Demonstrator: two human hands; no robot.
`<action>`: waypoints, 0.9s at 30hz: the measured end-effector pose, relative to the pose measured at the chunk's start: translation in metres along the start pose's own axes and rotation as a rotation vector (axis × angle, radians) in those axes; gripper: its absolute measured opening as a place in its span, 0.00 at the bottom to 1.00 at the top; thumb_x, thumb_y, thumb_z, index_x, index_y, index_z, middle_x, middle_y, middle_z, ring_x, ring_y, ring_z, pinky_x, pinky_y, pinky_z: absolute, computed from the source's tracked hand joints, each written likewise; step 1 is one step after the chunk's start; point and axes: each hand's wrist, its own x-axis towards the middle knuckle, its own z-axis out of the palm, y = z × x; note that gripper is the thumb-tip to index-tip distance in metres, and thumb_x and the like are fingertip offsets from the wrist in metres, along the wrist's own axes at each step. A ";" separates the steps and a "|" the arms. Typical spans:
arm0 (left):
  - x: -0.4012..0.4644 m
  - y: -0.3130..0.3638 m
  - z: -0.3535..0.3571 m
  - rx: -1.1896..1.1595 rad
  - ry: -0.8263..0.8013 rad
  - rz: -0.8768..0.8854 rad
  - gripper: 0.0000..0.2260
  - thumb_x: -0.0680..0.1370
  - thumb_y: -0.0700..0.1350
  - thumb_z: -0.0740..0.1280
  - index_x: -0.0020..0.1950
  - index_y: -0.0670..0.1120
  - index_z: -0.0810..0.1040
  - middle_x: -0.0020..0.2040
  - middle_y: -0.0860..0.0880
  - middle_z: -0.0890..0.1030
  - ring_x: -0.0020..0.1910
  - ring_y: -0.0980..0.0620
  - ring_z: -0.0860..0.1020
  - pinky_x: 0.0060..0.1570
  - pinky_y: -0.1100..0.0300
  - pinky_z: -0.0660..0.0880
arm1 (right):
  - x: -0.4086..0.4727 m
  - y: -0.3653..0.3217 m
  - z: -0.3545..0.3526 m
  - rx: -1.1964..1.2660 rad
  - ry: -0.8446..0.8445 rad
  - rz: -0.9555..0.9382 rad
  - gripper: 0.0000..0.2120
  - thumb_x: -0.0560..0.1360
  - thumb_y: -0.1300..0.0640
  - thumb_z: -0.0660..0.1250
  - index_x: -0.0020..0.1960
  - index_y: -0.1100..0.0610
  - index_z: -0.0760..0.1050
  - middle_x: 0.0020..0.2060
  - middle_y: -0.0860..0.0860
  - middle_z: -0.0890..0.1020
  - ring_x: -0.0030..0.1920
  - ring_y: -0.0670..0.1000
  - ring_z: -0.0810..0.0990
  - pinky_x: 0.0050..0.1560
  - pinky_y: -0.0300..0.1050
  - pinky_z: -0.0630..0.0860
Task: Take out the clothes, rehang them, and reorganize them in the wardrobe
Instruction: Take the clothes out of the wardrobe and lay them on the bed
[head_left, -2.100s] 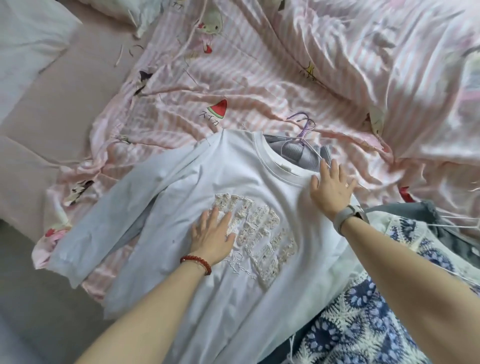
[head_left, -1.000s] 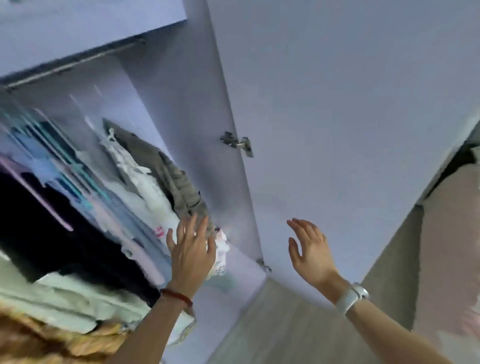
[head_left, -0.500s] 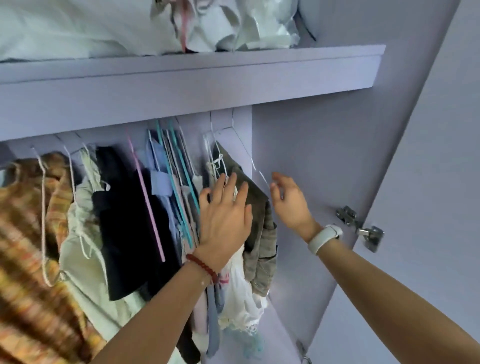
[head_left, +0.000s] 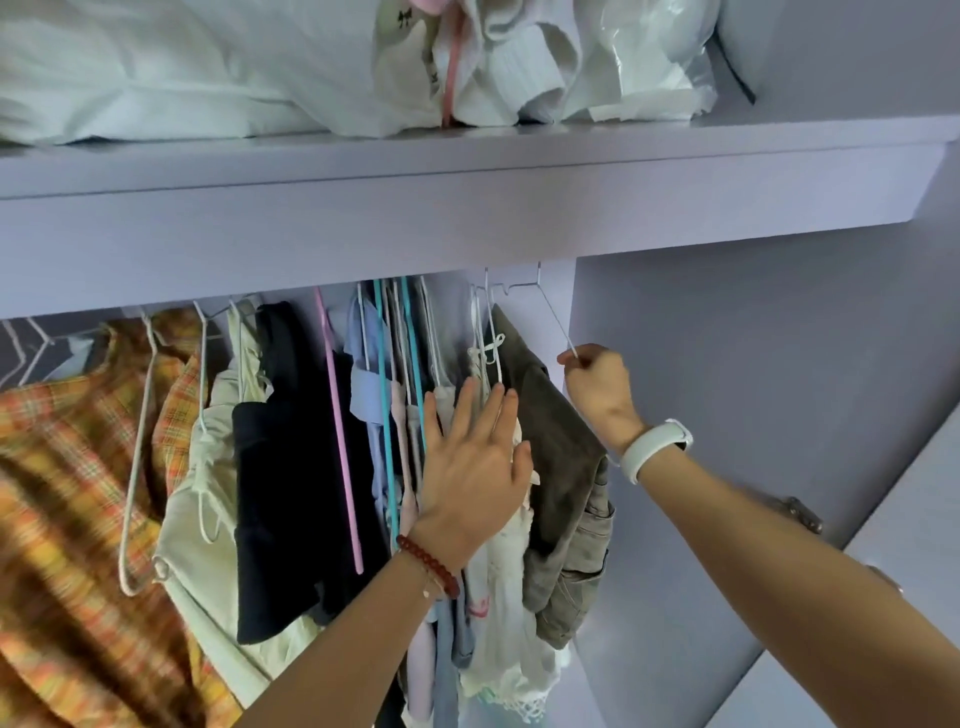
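The right hand pinches the end of a white wire hanger that carries an olive-grey garment, the last piece at the right end of the row inside the wardrobe. The left hand lies with straight fingers spread flat against the neighbouring white lace-trimmed garment and the pale clothes beside it, holding nothing. To take this piece out cleanly, the flat hand should, in my judgement, press the neighbours leftward while the other lifts the hanger's hook upward before drawing it out; the rail itself is hidden behind the shelf front, so the unhooking has to go by feel. The row is tightly packed: teal hangers, a pink hanger, a dark navy garment, a cream top and an orange plaid shirt, blurred, at the far left. Straps and thin hangers could snag. White bedding and plastic bags crowd the shelf above; the side wall stands close on the right.
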 end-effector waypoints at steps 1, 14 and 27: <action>-0.002 -0.002 0.000 -0.007 0.009 -0.004 0.26 0.78 0.54 0.46 0.75 0.47 0.57 0.74 0.51 0.62 0.75 0.47 0.52 0.68 0.44 0.34 | -0.001 0.004 0.000 -0.003 0.034 -0.029 0.10 0.76 0.64 0.58 0.50 0.60 0.78 0.43 0.50 0.76 0.44 0.50 0.74 0.49 0.41 0.71; -0.003 -0.009 0.001 -0.001 0.032 -0.017 0.24 0.80 0.52 0.49 0.76 0.51 0.51 0.75 0.45 0.58 0.74 0.47 0.52 0.70 0.46 0.40 | -0.060 0.054 -0.048 0.027 0.135 -0.053 0.18 0.76 0.54 0.61 0.29 0.53 0.63 0.23 0.47 0.66 0.27 0.48 0.64 0.31 0.44 0.64; -0.051 0.088 0.014 -0.613 -0.176 0.250 0.21 0.80 0.48 0.59 0.72 0.43 0.64 0.71 0.46 0.67 0.68 0.48 0.67 0.67 0.54 0.63 | -0.227 0.149 -0.175 -0.480 0.121 0.179 0.25 0.75 0.45 0.61 0.24 0.53 0.59 0.18 0.47 0.65 0.23 0.47 0.65 0.28 0.43 0.64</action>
